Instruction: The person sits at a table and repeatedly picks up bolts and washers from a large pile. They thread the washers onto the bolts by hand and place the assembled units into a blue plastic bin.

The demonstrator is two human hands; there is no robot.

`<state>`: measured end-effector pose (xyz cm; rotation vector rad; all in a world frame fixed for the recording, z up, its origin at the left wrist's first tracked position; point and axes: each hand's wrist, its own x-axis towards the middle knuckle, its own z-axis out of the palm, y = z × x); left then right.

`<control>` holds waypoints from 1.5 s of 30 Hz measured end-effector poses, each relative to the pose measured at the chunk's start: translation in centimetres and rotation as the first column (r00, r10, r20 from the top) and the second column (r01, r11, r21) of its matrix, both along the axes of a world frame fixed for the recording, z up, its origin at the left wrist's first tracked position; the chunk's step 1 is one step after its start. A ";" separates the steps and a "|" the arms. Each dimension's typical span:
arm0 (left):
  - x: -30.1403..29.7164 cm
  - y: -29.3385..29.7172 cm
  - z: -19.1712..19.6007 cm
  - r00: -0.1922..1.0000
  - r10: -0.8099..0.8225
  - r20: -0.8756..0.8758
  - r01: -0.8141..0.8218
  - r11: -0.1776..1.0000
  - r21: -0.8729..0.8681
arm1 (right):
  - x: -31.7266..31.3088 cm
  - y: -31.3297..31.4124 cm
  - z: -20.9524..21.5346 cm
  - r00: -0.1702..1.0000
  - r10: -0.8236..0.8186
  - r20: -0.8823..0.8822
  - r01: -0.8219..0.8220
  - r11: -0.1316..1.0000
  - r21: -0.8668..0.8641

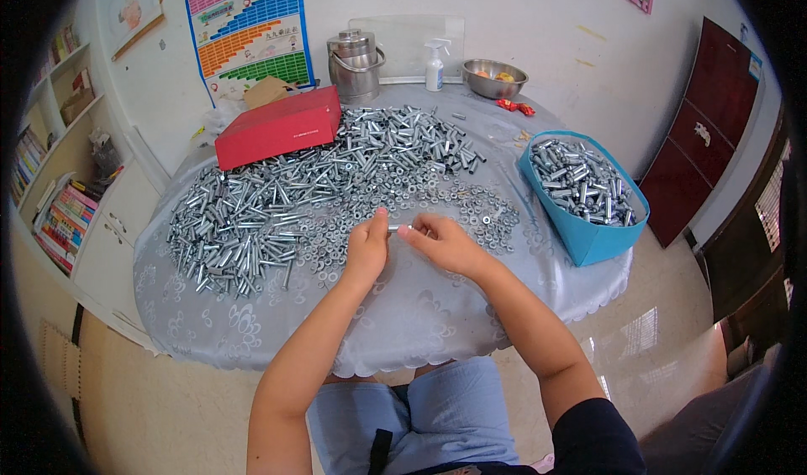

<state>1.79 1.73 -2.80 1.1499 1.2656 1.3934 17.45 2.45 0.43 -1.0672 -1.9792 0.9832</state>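
Note:
My left hand [368, 246] and my right hand [444, 245] meet over the near edge of a heap of small metal parts. Between them lies a short silver bolt [394, 229], held level. The left fingers close on its left end, and the right thumb and fingers pinch its right end. Fingers hide both ends, so I cannot tell what sits on them. Just beyond my hands spread loose nuts and washers [370, 199]. To the left and farther back, many silver bolts [252, 214] lie in a wide pile.
A light blue bin [593, 241] full of bolts stands at the right. Behind the pile are a red box [282, 129], a steel canister [354, 70], a spray bottle [435, 67] and a metal bowl [496, 80]. Red wrappers [514, 107] lie by the bowl. A silvery cloth [420, 324] covers the table.

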 end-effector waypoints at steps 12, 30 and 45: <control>0.1 0.0 -0.1 0.999 0.007 -0.048 -0.006 1.000 0.025 | 0.4 -0.1 0.6 0.993 0.114 -0.035 -0.111 0.991 0.077; 0.0 0.3 -0.5 0.996 -0.017 -0.090 0.022 0.999 0.050 | 0.3 0.2 0.3 0.993 0.118 -0.003 -0.118 0.992 0.048; 0.1 -0.2 -0.3 0.959 0.035 -0.281 0.008 0.989 0.150 | 0.0 -0.3 0.1 0.991 0.136 -0.017 -0.136 0.991 0.014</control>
